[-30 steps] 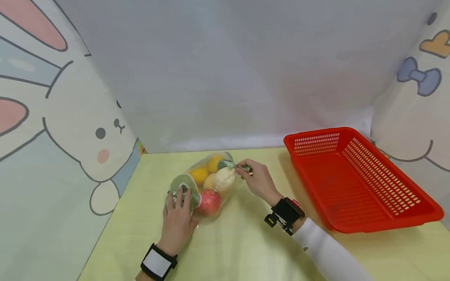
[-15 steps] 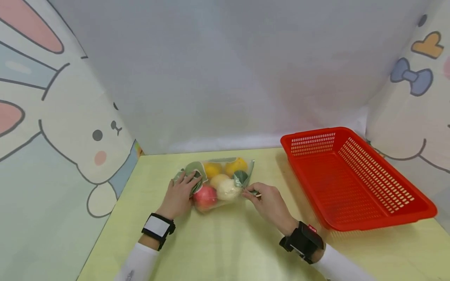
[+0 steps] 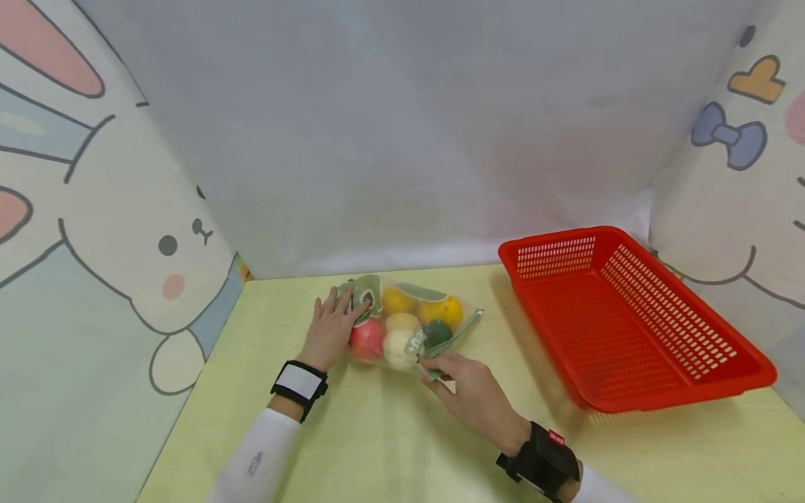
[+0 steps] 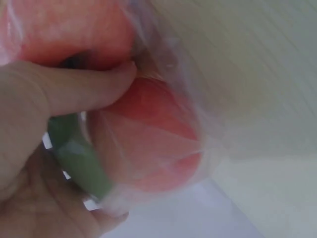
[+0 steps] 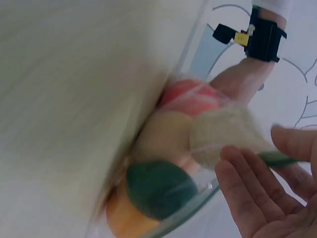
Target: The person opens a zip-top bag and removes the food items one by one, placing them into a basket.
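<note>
A clear plastic bag (image 3: 402,286) with green print lies on the table, full of fruit. Inside show a red fruit (image 3: 367,339), two yellow fruits (image 3: 442,310), a dark green one (image 3: 437,334), a tan one (image 3: 402,322) and a cream-coloured one (image 3: 398,347). My left hand (image 3: 330,328) grips the bag's left end, fingers spread over the green print; in the left wrist view its thumb (image 4: 94,89) lies against the plastic beside the red fruit. Thumb and fingers of my right hand (image 3: 474,395) pinch the bag's near right corner, partly hidden behind the fingers.
A red slotted plastic basket (image 3: 635,405) stands to the right on the pale yellow table (image 3: 390,447). A whitish wall (image 3: 402,140) rises behind, and a panel with a cartoon rabbit (image 3: 126,230) stands at the left.
The bag has turned clockwise and shifted right, its right end swinging nearer. My left hand moved up and right with it; my right hand came nearer, still pinching the corner.
</note>
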`<control>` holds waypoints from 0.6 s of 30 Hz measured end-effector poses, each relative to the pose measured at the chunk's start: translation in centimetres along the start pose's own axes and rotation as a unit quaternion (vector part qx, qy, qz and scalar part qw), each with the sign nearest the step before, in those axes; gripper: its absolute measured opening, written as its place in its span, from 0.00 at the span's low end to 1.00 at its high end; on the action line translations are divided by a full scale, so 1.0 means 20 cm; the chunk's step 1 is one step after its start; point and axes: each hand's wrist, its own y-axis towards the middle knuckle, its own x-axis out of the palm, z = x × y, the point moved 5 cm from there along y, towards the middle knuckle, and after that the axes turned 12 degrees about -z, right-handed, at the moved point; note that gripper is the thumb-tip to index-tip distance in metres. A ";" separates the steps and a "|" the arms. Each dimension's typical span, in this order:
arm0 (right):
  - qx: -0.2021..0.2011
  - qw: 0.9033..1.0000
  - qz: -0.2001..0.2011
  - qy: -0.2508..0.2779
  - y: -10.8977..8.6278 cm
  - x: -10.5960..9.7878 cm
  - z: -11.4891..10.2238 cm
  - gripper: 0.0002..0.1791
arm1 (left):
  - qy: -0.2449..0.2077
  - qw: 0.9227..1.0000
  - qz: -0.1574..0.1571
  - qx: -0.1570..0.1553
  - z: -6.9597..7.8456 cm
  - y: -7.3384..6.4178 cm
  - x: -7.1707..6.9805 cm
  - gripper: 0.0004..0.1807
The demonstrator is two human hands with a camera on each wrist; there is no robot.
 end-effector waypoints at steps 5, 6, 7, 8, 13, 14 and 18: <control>0.052 0.993 -0.086 -0.057 0.00 -0.04 0.07 0.29 | -0.063 0.997 -0.031 0.006 0.04 -0.11 -0.05 0.40; 0.063 0.990 -0.103 -0.070 0.00 -0.05 0.09 0.32 | -0.084 0.996 -0.038 0.017 0.07 -0.14 -0.06 0.44; 0.072 0.987 -0.115 -0.082 0.00 -0.05 0.11 0.36 | -0.102 0.993 -0.042 0.031 0.09 -0.17 -0.08 0.47; 0.076 0.985 -0.123 -0.096 0.01 -0.06 0.14 0.38 | -0.115 0.991 -0.043 0.046 0.12 -0.19 -0.09 0.49; 0.068 0.981 -0.081 -0.161 0.05 -0.09 0.24 0.39 | -0.122 0.983 -0.010 0.139 0.36 -0.31 -0.16 0.52; 0.066 0.981 -0.068 -0.170 0.06 -0.09 0.26 0.37 | -0.116 0.981 -0.007 0.154 0.41 -0.33 -0.17 0.53; 0.078 0.979 -0.046 -0.183 0.10 -0.08 0.34 0.29 | -0.084 0.978 -0.018 0.191 0.60 -0.37 -0.15 0.56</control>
